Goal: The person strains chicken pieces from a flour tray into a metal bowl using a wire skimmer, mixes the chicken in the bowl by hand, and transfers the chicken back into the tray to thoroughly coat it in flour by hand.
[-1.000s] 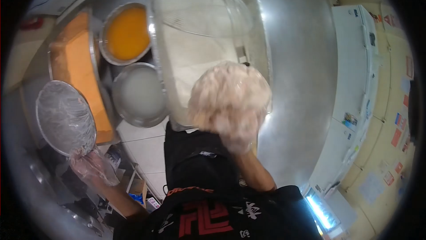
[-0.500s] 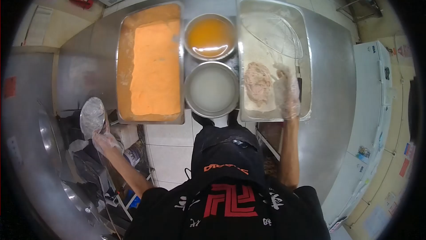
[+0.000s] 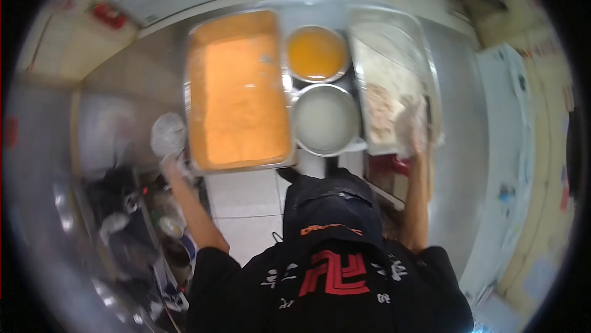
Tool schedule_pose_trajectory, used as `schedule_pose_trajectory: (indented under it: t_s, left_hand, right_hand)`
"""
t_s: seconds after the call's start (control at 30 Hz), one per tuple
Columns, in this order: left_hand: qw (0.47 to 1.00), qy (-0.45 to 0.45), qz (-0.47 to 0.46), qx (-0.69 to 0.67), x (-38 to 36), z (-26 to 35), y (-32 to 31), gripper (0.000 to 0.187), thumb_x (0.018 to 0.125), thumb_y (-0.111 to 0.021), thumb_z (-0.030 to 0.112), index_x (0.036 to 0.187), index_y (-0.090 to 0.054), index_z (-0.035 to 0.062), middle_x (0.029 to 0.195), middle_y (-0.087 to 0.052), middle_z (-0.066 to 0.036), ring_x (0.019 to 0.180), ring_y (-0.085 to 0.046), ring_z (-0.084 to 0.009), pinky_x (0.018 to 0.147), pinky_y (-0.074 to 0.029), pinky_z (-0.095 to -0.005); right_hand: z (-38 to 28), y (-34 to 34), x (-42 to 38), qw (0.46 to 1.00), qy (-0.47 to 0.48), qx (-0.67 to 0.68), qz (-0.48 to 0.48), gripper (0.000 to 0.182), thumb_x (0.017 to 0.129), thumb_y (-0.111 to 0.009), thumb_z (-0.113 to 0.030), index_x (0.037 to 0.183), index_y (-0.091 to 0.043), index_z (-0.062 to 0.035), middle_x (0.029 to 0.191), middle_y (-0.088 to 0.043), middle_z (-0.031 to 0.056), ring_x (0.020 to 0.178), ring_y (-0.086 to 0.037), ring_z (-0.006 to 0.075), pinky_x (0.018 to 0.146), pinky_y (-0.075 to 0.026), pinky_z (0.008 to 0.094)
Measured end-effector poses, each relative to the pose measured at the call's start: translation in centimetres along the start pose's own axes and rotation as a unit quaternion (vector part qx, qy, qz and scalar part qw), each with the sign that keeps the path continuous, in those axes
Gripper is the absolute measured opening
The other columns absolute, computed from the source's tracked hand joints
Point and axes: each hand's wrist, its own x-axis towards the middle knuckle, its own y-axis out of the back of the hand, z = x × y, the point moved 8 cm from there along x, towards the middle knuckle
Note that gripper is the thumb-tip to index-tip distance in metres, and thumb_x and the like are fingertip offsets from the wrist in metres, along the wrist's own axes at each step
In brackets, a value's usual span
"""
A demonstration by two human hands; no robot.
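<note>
My left hand (image 3: 175,164), in a clear plastic glove, grips the near rim of a round bowl (image 3: 168,135) that looks covered or lined with clear plastic. It is left of a metal tray of orange powder (image 3: 246,102). In the right metal tray of white flour (image 3: 394,62), a pale piece of raw meat (image 3: 380,111) lies partly coated. My gloved right hand (image 3: 412,128) is over that tray, just right of the meat; motion smears its fingers.
Between the trays are a metal bowl of orange-yellow liquid (image 3: 317,54) and a bowl of cloudy pale liquid (image 3: 325,119). A wire strainer (image 3: 394,40) lies in the flour tray's far end. Shelves with clutter (image 3: 123,204) are at lower left.
The view has shifted, so the trays and bowls appear farther right. My left hand has brought the round bowl closer to the orange powder tray. My right hand stays beside the meat.
</note>
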Motion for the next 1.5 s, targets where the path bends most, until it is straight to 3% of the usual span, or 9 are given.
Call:
schedule_pose_trajectory:
  t_s: [0.03, 0.07, 0.1, 0.3, 0.37, 0.77, 0.83, 0.93, 1.5]
  left_hand:
    - [0.998, 0.008, -0.035, 0.057, 1.6, -2.5, -2.2, 0.057, 0.075, -0.054, 0.048, 0.107, -0.054, 0.0013, 0.104, -0.057, -0.015, 0.097, -0.052, -0.0338, 0.087, -0.04, -0.0375]
    - [0.944, 0.041, 0.073, -0.318, 1.5, -6.1, -3.8, 0.046, 0.076, -0.056, 0.032, 0.109, -0.049, 0.0004, 0.099, -0.055, -0.014, 0.092, -0.053, -0.029, 0.08, -0.046, -0.0386]
    - [0.744, 0.082, 0.16, -0.644, 1.2, -8.7, -6.0, 0.04, 0.076, -0.057, 0.017, 0.11, -0.044, -0.0006, 0.094, -0.053, -0.013, 0.088, -0.053, -0.0243, 0.072, -0.053, -0.0397]
    - [0.639, -0.027, 0.067, -0.766, -13.1, 14.6, 17.3, 0.038, 0.082, -0.049, 0.013, 0.119, -0.043, 0.0056, 0.111, -0.048, -0.011, 0.09, -0.056, -0.0252, 0.067, -0.053, -0.0338]
    - [0.698, -0.092, -0.015, -0.71, -16.5, 23.3, 19.4, 0.032, 0.083, -0.049, 0.013, 0.114, -0.048, 0.0052, 0.11, -0.051, -0.01, 0.09, -0.056, -0.0214, 0.067, -0.053, -0.0309]
    - [0.675, -0.479, -0.212, -0.52, -33.7, 62.2, 14.9, 0.043, 0.081, -0.054, 0.019, 0.12, -0.045, 0.0048, 0.119, -0.047, -0.016, 0.108, -0.048, -0.0281, 0.093, -0.037, -0.0364]
    - [0.726, -0.465, -0.24, -0.447, -34.1, 63.7, 15.7, 0.048, 0.08, -0.055, 0.02, 0.123, -0.041, 0.0054, 0.122, -0.044, -0.016, 0.112, -0.043, -0.0285, 0.095, -0.035, -0.0368]
    - [0.76, -0.467, -0.168, -0.421, -33.6, 65.5, 12.7, 0.054, 0.079, -0.054, 0.022, 0.127, -0.036, 0.0058, 0.127, -0.039, -0.016, 0.118, -0.036, -0.0284, 0.1, -0.029, -0.0361]
    - [0.815, -0.506, -0.089, -0.266, -29.4, 67.9, 11.6, 0.039, 0.078, -0.047, 0.01, 0.117, -0.046, 0.0054, 0.121, -0.045, -0.017, 0.112, -0.044, -0.0296, 0.096, -0.034, -0.0366]
  right_hand:
    - [0.7, 0.5, -0.1, 1.0, -0.015, 0.001, 0.014, 0.043, 0.091, -0.031, -0.04, 0.111, -0.047, -0.0058, 0.108, -0.049, 0.0057, 0.08, -0.049, 0.0195, 0.075, -0.042, 0.0271]
    - [1.2, 1.2, -0.2, 0.999, -0.03, -0.002, 0.025, 0.043, 0.091, -0.03, -0.04, 0.111, -0.047, -0.0057, 0.108, -0.05, 0.0057, 0.079, -0.049, 0.0199, 0.075, -0.042, 0.0275]
    - [1.9, 1.6, -0.2, 0.998, -0.045, -0.01, 0.032, 0.044, 0.092, -0.03, -0.04, 0.111, -0.047, -0.0055, 0.108, -0.05, 0.0056, 0.078, -0.049, 0.0204, 0.075, -0.042, 0.0279]
    - [5.2, 2.9, 1.0, 0.968, 0.083, -0.219, -0.085, 0.042, 0.093, -0.03, -0.032, 0.12, -0.042, -0.0027, 0.121, -0.045, 0.0121, 0.103, -0.045, 0.0257, 0.092, -0.034, 0.0305]
    - [6.0, 3.3, 2.3, 0.939, 0.054, -0.288, -0.179, 0.045, 0.092, -0.034, -0.025, 0.131, -0.03, -0.002, 0.136, -0.03, 0.016, 0.13, -0.017, 0.0231, 0.106, -0.013, 0.0288]
    - [5.5, 10.5, 11.8, 0.946, 0.123, -0.211, -0.211, 0.049, 0.089, -0.041, -0.013, 0.134, -0.024, -0.0038, 0.138, -0.019, 0.0201, 0.124, -0.027, 0.0336, 0.104, -0.022, 0.0348]
    - [6.1, 8.2, 11.5, 0.84, 0.248, -0.46, -0.148, 0.049, 0.09, -0.037, -0.012, 0.135, -0.02, -0.0049, 0.14, -0.009, 0.022, 0.129, -0.015, 0.0337, 0.106, -0.013, 0.0364]
    - [7.9, 6.1, 12.6, 0.968, 0.192, -0.138, -0.088, 0.05, 0.09, -0.034, -0.015, 0.136, -0.017, -0.0056, 0.141, -0.003, 0.0228, 0.132, -0.005, 0.0328, 0.107, -0.005, 0.0377]
    - [19.0, 3.3, 24.1, 0.915, -0.04, -0.346, -0.205, 0.047, 0.085, -0.036, -0.018, 0.13, -0.031, -0.0052, 0.135, -0.026, 0.0196, 0.127, -0.021, 0.032, 0.105, -0.015, 0.0419]
